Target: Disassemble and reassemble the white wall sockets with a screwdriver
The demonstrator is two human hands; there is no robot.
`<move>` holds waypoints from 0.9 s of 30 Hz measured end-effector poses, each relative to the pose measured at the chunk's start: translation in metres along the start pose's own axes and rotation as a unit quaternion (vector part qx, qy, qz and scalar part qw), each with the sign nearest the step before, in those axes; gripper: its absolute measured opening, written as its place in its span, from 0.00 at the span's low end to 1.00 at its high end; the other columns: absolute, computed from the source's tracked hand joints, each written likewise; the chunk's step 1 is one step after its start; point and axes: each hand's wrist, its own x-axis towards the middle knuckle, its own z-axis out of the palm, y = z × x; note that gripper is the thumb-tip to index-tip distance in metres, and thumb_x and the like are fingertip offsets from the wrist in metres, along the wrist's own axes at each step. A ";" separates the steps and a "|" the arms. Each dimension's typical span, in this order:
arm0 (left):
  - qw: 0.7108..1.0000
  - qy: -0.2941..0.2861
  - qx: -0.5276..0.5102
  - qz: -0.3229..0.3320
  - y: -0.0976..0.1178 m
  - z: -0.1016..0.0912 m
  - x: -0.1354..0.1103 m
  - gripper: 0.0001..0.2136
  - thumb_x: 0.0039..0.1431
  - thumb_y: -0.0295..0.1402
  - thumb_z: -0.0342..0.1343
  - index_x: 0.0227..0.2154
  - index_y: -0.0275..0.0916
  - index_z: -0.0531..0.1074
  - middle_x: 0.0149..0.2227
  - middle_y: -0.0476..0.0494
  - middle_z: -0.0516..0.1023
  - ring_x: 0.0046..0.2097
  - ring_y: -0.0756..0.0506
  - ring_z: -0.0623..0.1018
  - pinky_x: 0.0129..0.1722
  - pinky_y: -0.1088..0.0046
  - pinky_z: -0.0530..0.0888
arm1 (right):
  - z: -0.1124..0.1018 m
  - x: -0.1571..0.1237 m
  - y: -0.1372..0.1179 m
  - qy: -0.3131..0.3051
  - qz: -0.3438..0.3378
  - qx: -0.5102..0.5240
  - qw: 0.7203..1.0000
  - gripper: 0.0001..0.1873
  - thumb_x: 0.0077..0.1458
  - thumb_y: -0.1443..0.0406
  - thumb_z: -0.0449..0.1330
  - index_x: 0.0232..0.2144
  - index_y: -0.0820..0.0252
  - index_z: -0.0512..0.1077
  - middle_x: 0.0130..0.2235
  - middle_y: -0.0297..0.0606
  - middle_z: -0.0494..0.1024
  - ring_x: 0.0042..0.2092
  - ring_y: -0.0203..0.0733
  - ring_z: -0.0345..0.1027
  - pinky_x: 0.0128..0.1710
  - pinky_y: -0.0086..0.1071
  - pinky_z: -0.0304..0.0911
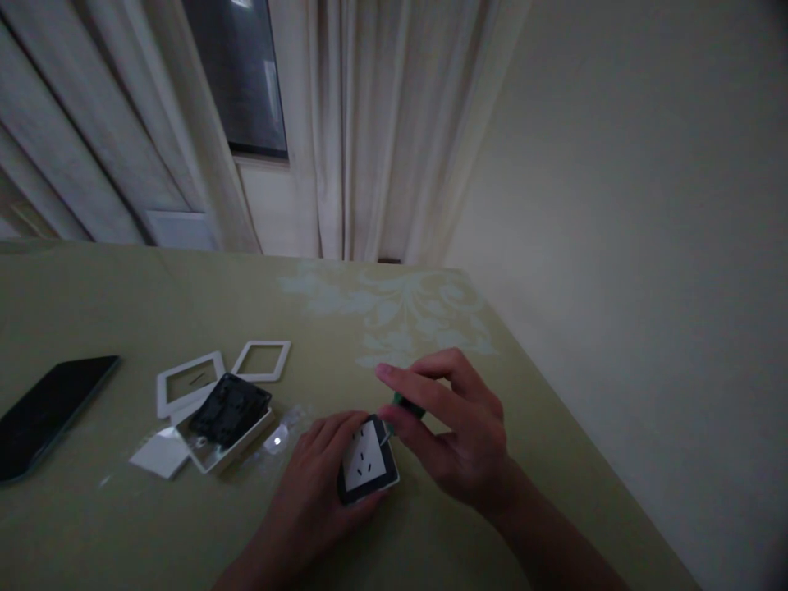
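My left hand (313, 484) grips a white wall socket (366, 464) with a dark rim, holding it face up on the green table (185, 525). My right hand (455, 431) is closed on a small green-handled tool (406, 404) whose tip touches the socket's upper right edge. The index finger of that hand stretches out over the tool.
Left of my hands lie a black socket module (229, 408) on a white base, two white square frames (188, 382) (262, 359), a white plate piece (161, 453) and a small shiny part (277, 441). A dark phone (46, 410) lies at far left. Curtains and a wall stand behind.
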 end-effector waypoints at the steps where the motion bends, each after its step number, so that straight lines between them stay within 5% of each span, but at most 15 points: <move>1: 1.000 0.000 -0.001 0.002 0.000 0.000 0.000 0.37 0.55 0.38 0.73 0.66 0.51 0.65 0.61 0.39 0.79 0.60 0.30 0.79 0.59 0.44 0.78 | 0.000 0.000 0.000 -0.002 -0.004 -0.010 1.000 0.20 0.69 0.65 0.67 0.61 0.61 0.78 0.48 0.44 0.78 0.48 0.44 0.76 0.49 0.36 0.76; 4: 1.000 -0.001 0.000 0.006 0.001 -0.001 0.001 0.37 0.56 0.40 0.73 0.66 0.51 0.65 0.62 0.39 0.79 0.60 0.29 0.79 0.59 0.43 0.78 | 0.000 0.000 0.000 -0.048 -0.001 0.020 0.999 0.24 0.72 0.70 0.57 0.67 0.64 0.71 0.58 0.50 0.78 0.59 0.48 0.74 0.58 0.42 0.74; 8: 1.000 0.014 0.005 0.004 0.003 -0.003 0.001 0.37 0.53 0.37 0.74 0.65 0.50 0.67 0.60 0.38 0.80 0.59 0.29 0.80 0.57 0.44 0.80 | 0.000 0.000 -0.001 0.006 -0.004 -0.008 1.000 0.20 0.68 0.67 0.67 0.61 0.60 0.78 0.47 0.42 0.79 0.48 0.43 0.77 0.50 0.36 0.77; 12: 1.000 0.008 0.002 0.004 0.003 -0.002 0.001 0.37 0.55 0.37 0.73 0.66 0.50 0.66 0.62 0.39 0.80 0.60 0.30 0.80 0.59 0.44 0.79 | -0.001 0.000 -0.001 -0.047 0.019 0.035 0.998 0.21 0.74 0.68 0.57 0.65 0.62 0.74 0.54 0.47 0.79 0.55 0.45 0.76 0.55 0.39 0.76; 16: 1.000 0.011 -0.002 0.001 0.002 -0.001 -0.001 0.37 0.54 0.37 0.73 0.66 0.51 0.66 0.61 0.39 0.80 0.60 0.29 0.79 0.58 0.44 0.79 | -0.004 0.000 -0.002 -0.012 0.010 0.009 1.000 0.20 0.69 0.66 0.66 0.61 0.59 0.78 0.47 0.42 0.80 0.48 0.42 0.77 0.49 0.35 0.77; 19: 1.000 0.006 -0.003 0.000 0.001 0.000 -0.001 0.36 0.56 0.38 0.72 0.66 0.51 0.65 0.62 0.39 0.79 0.60 0.30 0.79 0.59 0.44 0.79 | -0.005 0.000 -0.003 -0.074 0.020 0.035 0.996 0.24 0.74 0.68 0.57 0.68 0.62 0.70 0.59 0.48 0.77 0.59 0.47 0.74 0.59 0.41 0.74; 23: 1.000 -0.001 0.002 0.000 0.001 -0.001 0.000 0.36 0.56 0.38 0.73 0.66 0.51 0.66 0.62 0.39 0.79 0.61 0.29 0.79 0.59 0.43 0.79 | -0.003 0.000 -0.003 -0.027 0.003 -0.024 0.999 0.21 0.71 0.68 0.63 0.63 0.58 0.76 0.50 0.43 0.79 0.50 0.44 0.77 0.52 0.37 0.76; 27: 1.000 -0.007 0.001 -0.001 0.003 -0.002 0.000 0.36 0.56 0.38 0.73 0.66 0.50 0.65 0.62 0.39 0.79 0.61 0.29 0.79 0.60 0.42 0.78 | -0.003 0.002 -0.003 -0.076 0.023 0.016 0.997 0.24 0.74 0.67 0.56 0.68 0.58 0.70 0.58 0.47 0.78 0.58 0.48 0.74 0.58 0.42 0.75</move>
